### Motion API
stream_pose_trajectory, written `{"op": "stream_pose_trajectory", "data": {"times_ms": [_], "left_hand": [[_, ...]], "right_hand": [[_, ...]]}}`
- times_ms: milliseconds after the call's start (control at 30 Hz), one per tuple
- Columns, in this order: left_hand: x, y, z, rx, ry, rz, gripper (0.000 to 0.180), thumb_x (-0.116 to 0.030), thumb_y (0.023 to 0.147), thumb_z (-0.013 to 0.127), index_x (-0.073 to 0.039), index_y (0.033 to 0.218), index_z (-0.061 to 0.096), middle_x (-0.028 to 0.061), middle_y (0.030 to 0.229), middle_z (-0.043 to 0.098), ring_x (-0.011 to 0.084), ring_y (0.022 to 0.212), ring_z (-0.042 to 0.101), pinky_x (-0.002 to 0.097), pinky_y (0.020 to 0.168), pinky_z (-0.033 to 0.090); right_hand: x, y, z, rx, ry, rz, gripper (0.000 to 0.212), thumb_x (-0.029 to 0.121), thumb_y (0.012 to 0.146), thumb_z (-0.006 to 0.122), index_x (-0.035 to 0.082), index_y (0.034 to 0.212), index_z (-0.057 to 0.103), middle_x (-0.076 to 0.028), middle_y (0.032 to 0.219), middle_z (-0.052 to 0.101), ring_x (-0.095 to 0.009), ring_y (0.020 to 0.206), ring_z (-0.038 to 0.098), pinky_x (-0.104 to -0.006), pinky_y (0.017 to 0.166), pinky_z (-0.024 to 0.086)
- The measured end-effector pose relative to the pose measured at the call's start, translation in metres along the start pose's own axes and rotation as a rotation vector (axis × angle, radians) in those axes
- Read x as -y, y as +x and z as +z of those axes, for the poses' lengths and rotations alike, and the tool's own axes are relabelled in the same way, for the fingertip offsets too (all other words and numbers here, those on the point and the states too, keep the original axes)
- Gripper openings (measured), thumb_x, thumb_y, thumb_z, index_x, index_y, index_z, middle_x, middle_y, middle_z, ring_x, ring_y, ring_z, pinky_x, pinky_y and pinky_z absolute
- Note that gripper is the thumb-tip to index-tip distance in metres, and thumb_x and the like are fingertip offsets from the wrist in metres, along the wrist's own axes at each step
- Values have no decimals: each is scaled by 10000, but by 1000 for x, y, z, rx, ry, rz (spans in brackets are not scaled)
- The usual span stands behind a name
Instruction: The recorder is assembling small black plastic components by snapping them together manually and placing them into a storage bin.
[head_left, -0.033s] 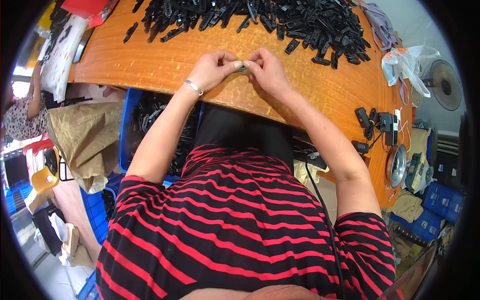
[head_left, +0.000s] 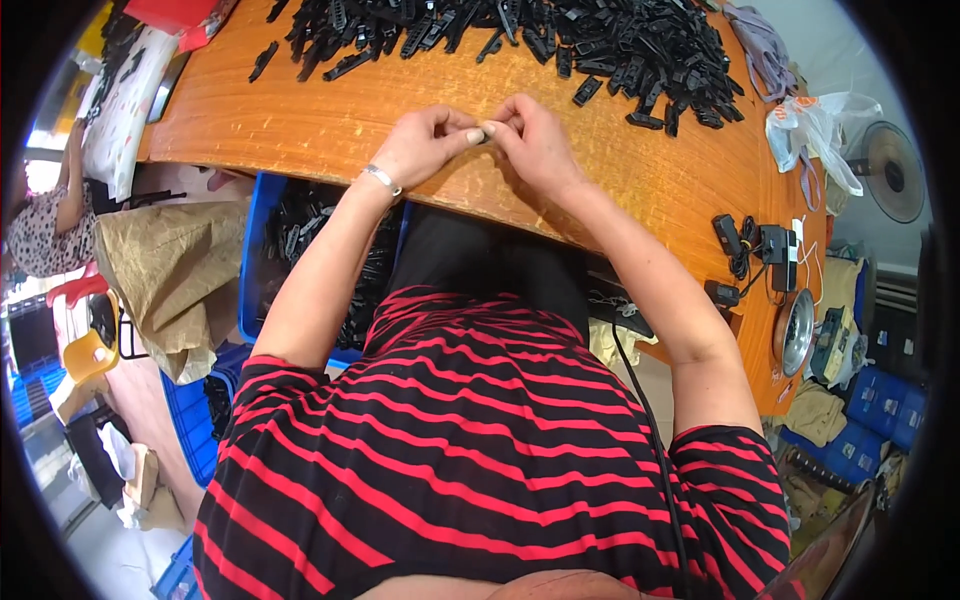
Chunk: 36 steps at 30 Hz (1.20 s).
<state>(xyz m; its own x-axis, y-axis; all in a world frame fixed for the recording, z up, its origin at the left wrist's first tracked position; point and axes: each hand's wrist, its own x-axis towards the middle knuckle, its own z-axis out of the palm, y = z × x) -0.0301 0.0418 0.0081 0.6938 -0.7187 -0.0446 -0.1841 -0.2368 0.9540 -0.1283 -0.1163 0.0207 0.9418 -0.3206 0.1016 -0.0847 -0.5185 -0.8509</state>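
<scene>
My left hand (head_left: 424, 146) and my right hand (head_left: 533, 144) meet over the near part of the wooden table (head_left: 300, 125). Both are closed, thumb and fingers pinching a small dark part (head_left: 487, 138) between them. Fingertips cover most of it, so its exact shape is hidden. Beyond my hands spreads a large pile of small black plastic clip-like parts (head_left: 640, 70), with a few lying loose along its near edge.
A blue crate (head_left: 250, 262) of black parts stands below the table edge by my left arm. Brown wrapping (head_left: 165, 270) hangs farther left. On the right are black adapters with cables (head_left: 775, 250), a metal bowl (head_left: 796, 332), a plastic bag (head_left: 815, 135) and a fan (head_left: 893, 170).
My fingers have shifted slightly around the small dark part, and less of it shows between the fingertips. The pile and the rest look the same.
</scene>
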Motion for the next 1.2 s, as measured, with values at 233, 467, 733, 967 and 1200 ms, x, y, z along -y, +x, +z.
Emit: {"op": "stream_pose_trajectory", "data": {"times_ms": [233,467,733,967,1200], "left_hand": [[-2,-80,-70,30,-14,-168,230,-201,829,696,-1,933,648,-32,792,588,57,712,492,205,639,404],[87,-167,-132,-457,65,-422,232,-171,826,707,16,952,653,-31,803,599,57,717,511,216,694,436],[276,-241,-46,-474,631,-777,1156,-409,550,867,-136,1467,217,254,1475,204,393,1340,271,446,1073,313],[250,-185,-1,-400,656,-1013,1291,-463,487,880,-337,1480,64,269,1506,9,456,1384,69,510,1072,288],[296,-129,-19,-422,540,-679,1195,-388,551,872,-309,1474,116,274,1488,73,426,1380,136,444,1072,315]], "right_hand": [[39,-13,31,256,151,-116,165,160,893,607,18,958,550,-51,713,622,-94,556,562,-251,515,440],[0,-20,33,22,-197,-332,123,161,864,621,47,906,612,-102,769,646,-212,638,627,-312,567,475],[11,-26,48,-88,-325,-335,107,161,830,649,57,823,622,-108,752,627,-281,668,625,-335,565,478],[12,-27,49,-101,-367,-362,85,124,823,648,50,805,611,-106,743,618,-278,652,617,-333,552,472],[16,-27,50,-85,-414,-345,70,92,812,651,45,799,601,-108,727,598,-281,632,604,-337,535,457]]}}
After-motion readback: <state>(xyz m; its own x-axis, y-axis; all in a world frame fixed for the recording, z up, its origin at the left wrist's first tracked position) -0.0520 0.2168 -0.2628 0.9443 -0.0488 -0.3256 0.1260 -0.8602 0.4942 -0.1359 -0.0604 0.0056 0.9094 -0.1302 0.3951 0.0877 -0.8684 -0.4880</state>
